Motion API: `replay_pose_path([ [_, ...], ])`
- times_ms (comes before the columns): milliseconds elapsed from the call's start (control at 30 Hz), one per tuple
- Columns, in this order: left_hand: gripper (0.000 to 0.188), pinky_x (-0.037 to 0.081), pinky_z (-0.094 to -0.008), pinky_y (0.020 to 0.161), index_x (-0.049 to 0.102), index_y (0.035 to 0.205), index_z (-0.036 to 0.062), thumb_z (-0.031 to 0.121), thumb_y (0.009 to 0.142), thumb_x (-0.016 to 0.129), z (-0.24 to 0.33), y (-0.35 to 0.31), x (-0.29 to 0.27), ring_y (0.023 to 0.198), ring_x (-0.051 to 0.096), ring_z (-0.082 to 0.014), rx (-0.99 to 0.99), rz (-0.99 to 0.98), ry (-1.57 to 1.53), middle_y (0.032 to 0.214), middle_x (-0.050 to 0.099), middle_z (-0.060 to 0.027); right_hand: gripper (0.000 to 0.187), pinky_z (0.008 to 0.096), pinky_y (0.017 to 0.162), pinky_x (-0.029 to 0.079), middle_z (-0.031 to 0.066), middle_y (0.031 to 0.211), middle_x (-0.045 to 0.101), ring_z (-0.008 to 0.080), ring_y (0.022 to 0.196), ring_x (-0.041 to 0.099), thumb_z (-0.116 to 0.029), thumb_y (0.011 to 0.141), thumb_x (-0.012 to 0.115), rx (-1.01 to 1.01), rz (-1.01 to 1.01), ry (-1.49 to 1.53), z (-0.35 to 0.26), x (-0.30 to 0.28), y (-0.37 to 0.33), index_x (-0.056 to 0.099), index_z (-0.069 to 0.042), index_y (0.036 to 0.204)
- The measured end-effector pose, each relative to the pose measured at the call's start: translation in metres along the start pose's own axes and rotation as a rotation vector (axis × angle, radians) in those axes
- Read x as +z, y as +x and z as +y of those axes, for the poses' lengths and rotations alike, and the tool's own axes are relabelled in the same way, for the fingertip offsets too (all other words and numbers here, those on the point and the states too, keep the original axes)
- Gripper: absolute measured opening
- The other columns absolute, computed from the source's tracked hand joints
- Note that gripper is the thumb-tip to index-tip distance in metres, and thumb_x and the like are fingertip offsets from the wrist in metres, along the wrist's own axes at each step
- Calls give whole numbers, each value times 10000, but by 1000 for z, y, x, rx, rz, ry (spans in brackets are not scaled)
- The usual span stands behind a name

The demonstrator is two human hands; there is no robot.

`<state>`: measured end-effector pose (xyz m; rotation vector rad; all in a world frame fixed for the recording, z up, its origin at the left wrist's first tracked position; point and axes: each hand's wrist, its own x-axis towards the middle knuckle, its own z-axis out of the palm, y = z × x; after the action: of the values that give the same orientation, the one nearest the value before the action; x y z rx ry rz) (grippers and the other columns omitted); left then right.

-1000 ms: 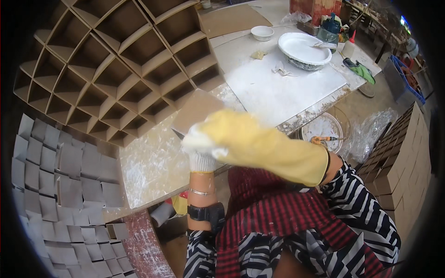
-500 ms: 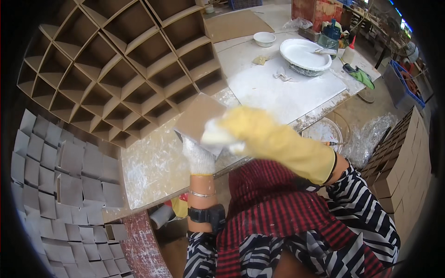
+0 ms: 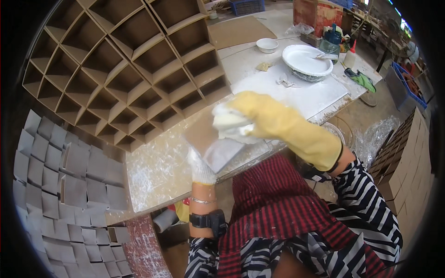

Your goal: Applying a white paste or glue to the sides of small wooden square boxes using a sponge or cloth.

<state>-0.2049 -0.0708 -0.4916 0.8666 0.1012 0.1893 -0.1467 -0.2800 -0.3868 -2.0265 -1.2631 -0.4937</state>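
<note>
My left hand point(image 3: 200, 167), in a white knit glove, holds up a small brown board box point(image 3: 198, 129) over the near edge of the worktable. Its fingers are mostly behind the box. White paint-like coating streaks the face point(image 3: 222, 153) turned toward me. In a yellow rubber glove, my right hand point(image 3: 255, 111) grips a white-smeared sponge point(image 3: 227, 121) at the box's upper right edge. Whether the sponge touches the box at this instant, I cannot tell.
A brown grid of open compartments point(image 3: 139, 60) stands at the left of the worktable point(image 3: 153, 171). Stacked grey boxes point(image 3: 74, 167) fill the lower left. Farther back are a basin of white liquid point(image 3: 301, 60) with a brush, a small bowl point(image 3: 267, 45) and a green jug point(image 3: 330, 44).
My right hand with the sponge has shifted up and slightly right across the box. The box has tilted, and more of its whitened face shows. The whole view has shifted a little.
</note>
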Motion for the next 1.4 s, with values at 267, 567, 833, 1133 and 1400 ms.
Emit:
replay_pose_path([
  [267,548,527,-433,910,430,1367,15,432,1017,365,-18,1,1,1113,596,-309,-9,105,131,1291,556,-144,446,414,796,516,163,978,645,360,882,632,-285,714,786,97,90,-225,41,6,37,638,-93,1088],
  [567,542,534,-411,872,454,1359,54,457,1000,407,-14,2,-14,1034,617,-299,-94,126,61,1240,581,-133,419,434,799,498,147,915,627,358,881,614,-310,714,769,-132,-210,-133,-8,20,39,639,-123,1065],
  [833,578,545,-379,839,462,1343,57,506,982,415,-19,11,-9,1017,621,-281,-51,128,44,1249,562,-161,425,442,785,504,156,938,628,368,879,614,-321,733,740,55,-140,-50,-8,9,44,625,-109,1084],
  [1133,585,550,-373,825,457,1342,57,515,983,404,-22,5,-13,1018,621,-272,-111,16,161,1253,557,-160,413,437,818,510,148,1009,638,345,970,617,-324,759,720,4,-293,-235,-7,21,77,624,-129,1110],
  [1400,591,555,-367,812,453,1342,57,523,983,395,-22,23,-55,1018,620,-264,-85,-230,353,1257,553,-159,496,456,725,504,164,887,624,369,823,616,-262,722,749,-274,-203,54,-23,27,42,591,-138,1176],
])
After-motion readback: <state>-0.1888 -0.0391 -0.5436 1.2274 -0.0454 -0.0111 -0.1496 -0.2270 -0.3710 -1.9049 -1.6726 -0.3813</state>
